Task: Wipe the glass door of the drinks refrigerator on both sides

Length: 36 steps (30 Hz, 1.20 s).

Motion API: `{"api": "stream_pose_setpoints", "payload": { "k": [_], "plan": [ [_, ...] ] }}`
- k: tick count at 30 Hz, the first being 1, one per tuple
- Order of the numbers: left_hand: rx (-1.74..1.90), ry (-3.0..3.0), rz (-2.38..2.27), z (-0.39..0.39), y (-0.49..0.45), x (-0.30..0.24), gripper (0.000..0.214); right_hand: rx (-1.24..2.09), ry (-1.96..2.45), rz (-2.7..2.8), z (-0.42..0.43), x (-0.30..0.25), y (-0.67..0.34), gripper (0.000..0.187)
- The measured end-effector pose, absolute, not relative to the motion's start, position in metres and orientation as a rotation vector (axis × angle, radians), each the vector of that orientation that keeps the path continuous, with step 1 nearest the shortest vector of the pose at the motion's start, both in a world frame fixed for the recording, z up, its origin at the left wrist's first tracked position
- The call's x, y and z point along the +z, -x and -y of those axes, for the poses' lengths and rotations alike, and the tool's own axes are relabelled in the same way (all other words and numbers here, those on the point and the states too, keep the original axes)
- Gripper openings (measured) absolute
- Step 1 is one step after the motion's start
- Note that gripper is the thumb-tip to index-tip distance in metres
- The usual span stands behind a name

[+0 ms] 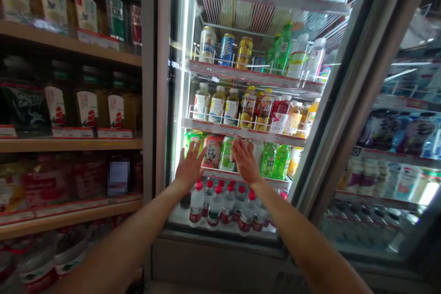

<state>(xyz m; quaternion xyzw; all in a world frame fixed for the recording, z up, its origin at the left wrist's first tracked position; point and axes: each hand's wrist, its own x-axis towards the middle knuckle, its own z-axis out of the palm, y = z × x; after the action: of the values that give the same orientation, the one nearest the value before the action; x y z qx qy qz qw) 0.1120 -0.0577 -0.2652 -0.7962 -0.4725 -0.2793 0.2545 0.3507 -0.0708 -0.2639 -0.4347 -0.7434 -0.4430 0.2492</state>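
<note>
Both my arms reach forward into a lit drinks fridge. My left hand [190,167] is open with its fingers spread, in front of a green pack [193,138] at the shelf's left end. Just right of it stands a pink-labelled drink [212,150]. My right hand [246,161] has its fingers stretched out and close together, beside a green-and-white bottle [225,152]. Whether its fingertips touch a drink I cannot tell, and the hand partly hides what stands behind it. Green bottles [268,160] are to its right.
Several red-capped water bottles [215,206] stand on the fridge floor below my hands. Above runs a wire-fronted shelf of tea bottles [217,104], then one with cans [227,49]. The fridge's metal door frame [358,69] is at right, wooden shelves [69,144] at left.
</note>
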Motion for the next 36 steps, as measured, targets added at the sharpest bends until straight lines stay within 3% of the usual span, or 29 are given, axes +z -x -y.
{"api": "stream_pose_setpoints", "payload": {
  "k": [4, 10, 16, 23, 29, 36],
  "plan": [
    [-0.745, 2.138, 1.337, 0.053, -0.097, -0.266, 0.071, -1.285, 0.967, 2.376, 0.074, -0.296, -0.334, 0.048],
    [-0.745, 2.117, 1.343, 0.043, -0.079, -0.267, 0.072, -1.220, 1.164, 2.058, 0.057, -0.259, -0.310, 0.052],
    [-0.715, 2.107, 1.399, 0.041, -0.061, -0.273, 0.074, -1.276, 0.873, 2.396, 0.054, -0.292, -0.287, 0.045],
    [-0.685, 2.085, 1.455, 0.035, -0.037, -0.278, 0.074, -1.183, 1.047, 2.123, 0.032, -0.252, -0.253, 0.049],
    [-0.674, 2.081, 1.470, 0.035, -0.021, -0.279, 0.072, -1.187, 0.834, 2.388, 0.030, -0.275, -0.222, 0.040],
    [-0.660, 2.026, 1.490, 0.031, -0.001, -0.283, 0.074, -1.079, 0.966, 2.209, 0.005, -0.232, -0.161, 0.041]
  ]
}}
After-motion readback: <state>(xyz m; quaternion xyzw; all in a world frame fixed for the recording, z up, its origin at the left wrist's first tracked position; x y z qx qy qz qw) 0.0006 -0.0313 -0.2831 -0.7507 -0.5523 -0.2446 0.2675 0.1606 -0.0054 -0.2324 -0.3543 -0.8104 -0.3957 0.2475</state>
